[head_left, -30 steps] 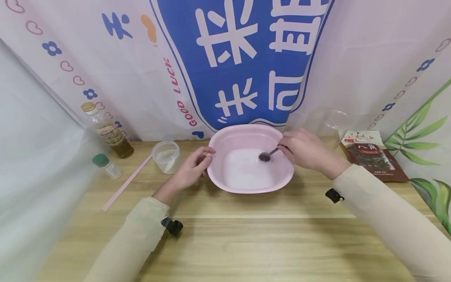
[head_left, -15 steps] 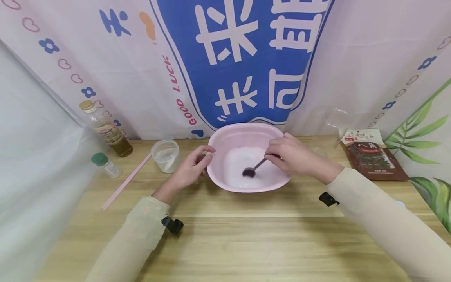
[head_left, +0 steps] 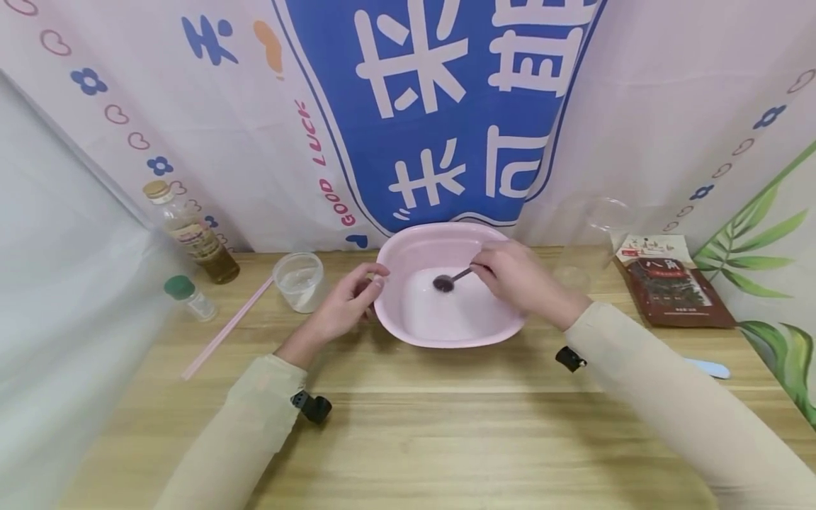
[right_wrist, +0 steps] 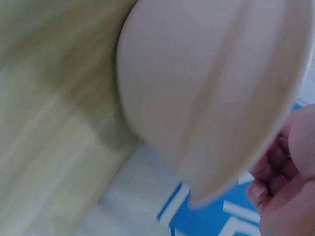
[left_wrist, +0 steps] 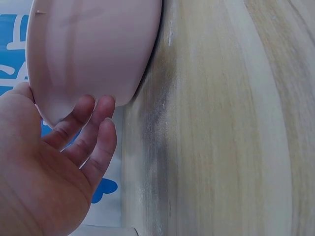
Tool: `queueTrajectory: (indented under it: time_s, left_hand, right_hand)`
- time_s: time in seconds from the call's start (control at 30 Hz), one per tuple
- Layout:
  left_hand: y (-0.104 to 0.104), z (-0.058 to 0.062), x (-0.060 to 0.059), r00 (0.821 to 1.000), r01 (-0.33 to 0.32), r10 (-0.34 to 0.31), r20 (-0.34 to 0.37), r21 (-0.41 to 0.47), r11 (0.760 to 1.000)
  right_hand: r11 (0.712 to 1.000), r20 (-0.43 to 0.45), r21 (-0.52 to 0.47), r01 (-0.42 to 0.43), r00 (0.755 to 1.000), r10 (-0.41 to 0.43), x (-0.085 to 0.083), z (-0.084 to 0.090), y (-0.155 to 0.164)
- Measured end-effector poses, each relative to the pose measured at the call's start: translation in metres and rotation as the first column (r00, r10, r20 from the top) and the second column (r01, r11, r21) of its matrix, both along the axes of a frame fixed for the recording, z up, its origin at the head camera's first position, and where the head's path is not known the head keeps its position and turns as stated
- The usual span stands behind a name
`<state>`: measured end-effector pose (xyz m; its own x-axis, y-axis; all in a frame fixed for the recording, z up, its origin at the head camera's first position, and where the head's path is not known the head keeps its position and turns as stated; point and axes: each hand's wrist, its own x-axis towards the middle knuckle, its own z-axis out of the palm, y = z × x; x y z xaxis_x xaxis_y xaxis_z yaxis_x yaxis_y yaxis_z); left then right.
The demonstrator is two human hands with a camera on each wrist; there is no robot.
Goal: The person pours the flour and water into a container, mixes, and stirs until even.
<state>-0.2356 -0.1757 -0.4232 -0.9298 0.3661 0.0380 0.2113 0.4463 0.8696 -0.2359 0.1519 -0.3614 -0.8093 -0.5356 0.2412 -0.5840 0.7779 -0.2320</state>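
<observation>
A pink plastic basin (head_left: 403, 322) stands on the wooden table with whitish, milky contents in it. My left hand (head_left: 347, 301) holds the basin's left side. In the left wrist view, its thumb is at the rim and its curled fingertips (left_wrist: 106, 105) touch the outer wall. Over the basin, my right hand (head_left: 519, 280) grips the handle of a dark spoon (head_left: 443, 283), whose bowl is down at the white contents. The right wrist view shows the curled right hand (right_wrist: 285, 172) past the rim, with the spoon out of sight.
Left of the basin are a clear tub (head_left: 299, 282), pink chopsticks (head_left: 226, 329), a green-capped shaker (head_left: 191, 297) and an oil bottle (head_left: 197, 237). To the right stand a clear container (head_left: 589, 244) and a brown spice packet (head_left: 676, 283). A light-blue object (head_left: 710, 367) pokes out beyond the right sleeve.
The spoon has swept left and toward me through the basin, then back toward the far side. My right hand has shifted left with it. The left hand keeps its place on the rim.
</observation>
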Motion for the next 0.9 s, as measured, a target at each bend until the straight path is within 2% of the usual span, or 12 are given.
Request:
queueTrajectory:
  time_s: [0.13,0.23,0.37,0.47,0.6,0.7,0.8,0.9]
  left_hand:
    - [0.002,0.001,0.000,1.000,-0.005,0.005,0.004,-0.001,1.000]
    - [0.002,0.001,0.000,1.000,-0.003,0.003,0.006,0.003,1.000]
    - [0.001,-0.001,0.000,1.000,-0.005,0.005,0.002,0.013,1.000]
    - [0.000,-0.003,-0.001,1.000,0.004,-0.004,-0.008,0.030,1.000]
    - [0.000,-0.004,-0.002,1.000,0.019,-0.018,-0.016,0.047,0.999]
    - [0.001,-0.003,-0.001,1.000,0.015,-0.015,-0.016,0.045,0.999]
    - [0.001,-0.002,0.000,1.000,0.013,-0.013,-0.013,0.036,0.999]
    - [0.000,-0.001,0.000,1.000,0.013,-0.013,-0.009,0.027,1.000]
  right_hand:
    - [0.992,-0.043,0.117,0.055,0.998,-0.050,-0.003,0.007,0.020]
    - [0.991,-0.047,0.133,-0.003,0.999,0.009,0.000,0.013,0.034]
    - [0.989,0.011,0.050,-0.138,0.990,0.138,0.003,0.014,0.036]
    - [0.986,0.069,-0.028,-0.167,0.983,0.168,0.003,0.008,0.023]
    - [0.993,0.056,-0.066,-0.095,0.994,0.099,-0.001,0.000,0.004]
    - [1.000,-0.015,-0.013,-0.006,1.000,0.006,-0.006,-0.001,-0.001]
    - [0.994,-0.087,0.068,0.091,0.993,-0.085,-0.010,0.001,0.004]
    - [0.984,-0.096,0.095,0.148,0.986,-0.139,-0.012,0.003,0.012]
